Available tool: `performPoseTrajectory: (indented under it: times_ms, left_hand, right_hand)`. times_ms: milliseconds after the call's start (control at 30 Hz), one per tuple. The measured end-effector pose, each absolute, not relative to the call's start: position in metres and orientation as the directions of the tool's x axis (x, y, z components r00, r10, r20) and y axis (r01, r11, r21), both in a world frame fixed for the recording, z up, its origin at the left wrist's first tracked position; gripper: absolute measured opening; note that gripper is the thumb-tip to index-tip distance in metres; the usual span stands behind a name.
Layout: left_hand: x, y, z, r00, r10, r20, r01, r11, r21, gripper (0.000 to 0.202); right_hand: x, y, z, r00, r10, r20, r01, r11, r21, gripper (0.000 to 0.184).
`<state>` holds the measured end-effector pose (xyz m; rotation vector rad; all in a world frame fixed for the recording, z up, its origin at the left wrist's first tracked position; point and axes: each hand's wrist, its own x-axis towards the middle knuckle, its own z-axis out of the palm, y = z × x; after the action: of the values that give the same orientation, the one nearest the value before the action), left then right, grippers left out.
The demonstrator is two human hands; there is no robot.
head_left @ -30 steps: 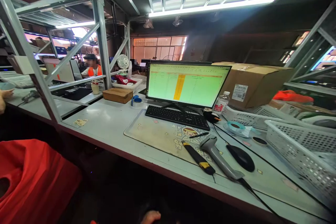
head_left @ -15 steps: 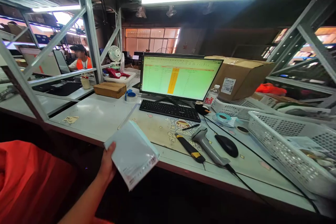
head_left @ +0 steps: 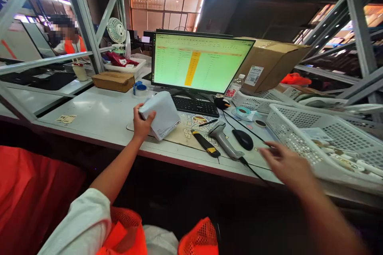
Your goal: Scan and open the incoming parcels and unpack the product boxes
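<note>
My left hand [head_left: 143, 121] is closed on a white box [head_left: 164, 114] in clear plastic wrap, fingers over its left end and thumb on the near face. The box is tilted above the front of the desk mat, with small print low on its face. My right hand [head_left: 287, 163], blurred by motion, reaches in from the right over the desk edge. Its fingers look loosely apart and I see nothing in them. Nearest to it are a black mouse [head_left: 242, 139] and a white basket [head_left: 299, 141]. A grey barcode scanner [head_left: 224, 141] and a black-and-yellow utility knife [head_left: 205, 143] lie between the hands.
Behind the mat stand a keyboard [head_left: 196, 105] and a lit monitor [head_left: 200, 63]. A large carton [head_left: 272, 63], a bottle [head_left: 235, 87] and a tape roll [head_left: 243, 111] sit to the right. A small carton [head_left: 113, 81] lies left. A person [head_left: 70, 42] is beyond the metal frame.
The white box has moved up and further over the desk in my left hand, and turned. My right hand has come into view from the right. The view has tipped downward.
</note>
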<state>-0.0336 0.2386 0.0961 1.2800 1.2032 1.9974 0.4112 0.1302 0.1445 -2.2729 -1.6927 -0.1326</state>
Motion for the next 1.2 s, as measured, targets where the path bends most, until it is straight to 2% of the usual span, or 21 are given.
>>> performPoseTrajectory:
  times_ms: [67, 133, 233, 333, 400, 467, 533, 633, 733, 900, 1000, 1067, 1200]
  left_hand:
    - [-0.022, 0.243, 0.098, -0.383, 0.76, 0.525, 0.186, -0.493, 0.85, 0.07]
    - [-0.011, 0.245, 0.096, -0.314, 0.804, 0.505, 0.265, -0.436, 0.86, 0.074]
    - [0.001, 0.243, 0.088, -0.212, 0.911, 0.352, 0.378, -0.256, 0.89, 0.086]
    - [0.008, 0.241, 0.077, -0.19, 0.952, 0.24, 0.466, -0.127, 0.875, 0.082]
    - [0.009, 0.24, 0.073, -0.195, 0.957, 0.217, 0.481, -0.099, 0.871, 0.072]
    - [0.01, 0.24, 0.072, -0.204, 0.959, 0.199, 0.484, -0.078, 0.871, 0.065]
    - [0.011, 0.241, 0.073, -0.211, 0.958, 0.193, 0.477, -0.072, 0.876, 0.061]
    - [0.01, 0.242, 0.073, -0.193, 0.961, 0.2, 0.458, -0.092, 0.884, 0.057]
    - [0.004, 0.24, 0.07, -0.124, 0.976, 0.18, 0.485, -0.099, 0.869, 0.063]
    - [-0.018, 0.233, 0.065, 0.028, 0.987, 0.16, 0.614, -0.143, 0.776, 0.075]
    - [-0.032, 0.233, 0.062, 0.012, 0.987, 0.158, 0.644, -0.128, 0.754, 0.072]
    - [-0.037, 0.236, 0.06, -0.003, 0.987, 0.158, 0.621, -0.122, 0.774, 0.067]
    - [-0.037, 0.24, 0.058, -0.036, 0.99, 0.138, 0.587, -0.091, 0.804, 0.06]
  right_hand:
    - [0.382, 0.161, 0.134, 0.287, 0.954, 0.084, 0.945, -0.268, -0.185, 0.06]
    - [0.347, 0.189, 0.119, 0.293, 0.956, 0.031, 0.946, -0.285, -0.154, 0.068]
    - [0.313, 0.212, 0.105, 0.351, 0.935, 0.052, 0.933, -0.345, -0.106, 0.062]
    - [0.312, 0.21, 0.112, 0.365, 0.93, 0.045, 0.926, -0.359, -0.114, 0.054]
    - [0.319, 0.199, 0.125, 0.239, 0.971, 0.026, 0.955, -0.23, -0.185, 0.053]
    - [0.32, 0.185, 0.139, -0.015, 1.0, 0.02, 0.942, 0.021, -0.336, 0.049]
    - [0.313, 0.172, 0.15, -0.24, 0.97, 0.044, 0.851, 0.232, -0.471, 0.046]
    - [0.298, 0.165, 0.153, -0.337, 0.939, 0.068, 0.798, 0.324, -0.508, 0.045]
    - [0.298, 0.179, 0.14, -0.269, 0.96, 0.079, 0.862, 0.276, -0.426, 0.043]
    - [0.335, 0.216, 0.115, 0.055, 0.994, 0.095, 0.989, -0.041, -0.139, 0.045]
    - [0.353, 0.219, 0.113, 0.174, 0.982, 0.08, 0.983, -0.167, -0.08, 0.046]
    - [0.355, 0.208, 0.121, 0.14, 0.987, 0.085, 0.983, -0.127, -0.134, 0.047]
    - [0.334, 0.171, 0.149, -0.227, 0.97, 0.086, 0.878, 0.242, -0.413, 0.044]
